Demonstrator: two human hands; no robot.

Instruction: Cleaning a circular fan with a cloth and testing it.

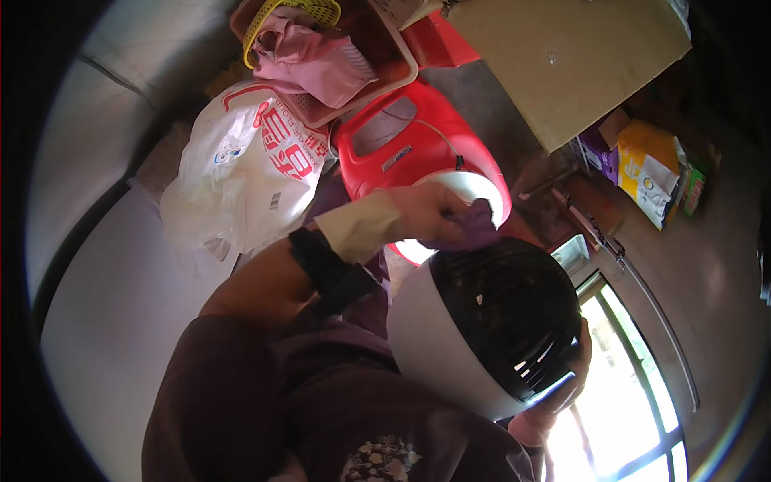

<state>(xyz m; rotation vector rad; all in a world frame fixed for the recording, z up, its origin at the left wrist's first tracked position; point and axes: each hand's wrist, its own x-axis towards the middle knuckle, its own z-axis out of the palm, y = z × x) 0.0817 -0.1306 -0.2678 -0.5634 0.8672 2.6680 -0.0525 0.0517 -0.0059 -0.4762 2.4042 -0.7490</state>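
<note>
My left hand (430, 214), in a pale glove with a cream cuff, grips a bunched purple cloth (479, 226). The cloth touches the upper edge of a round appliance, possibly a fan head, with a white shell (446, 343) and black slatted grille (509, 295). My right hand (569, 382) holds the grille side from the lower right, its fingers partly hidden. Just beyond the left hand, a white round part (482, 184) with a cord sits on a red plastic stool (385, 162); my left hand covers some of it. A dark band (328, 274) circles my left forearm.
A white plastic bag (241, 175) with red print lies left of the stool. Above is a reddish basket (406, 78) holding pink cloth (337, 72) and a yellow strainer (253, 36). A cardboard sheet (578, 66), a yellow packet (647, 162) and a bright window (614, 373) are rightward.
</note>
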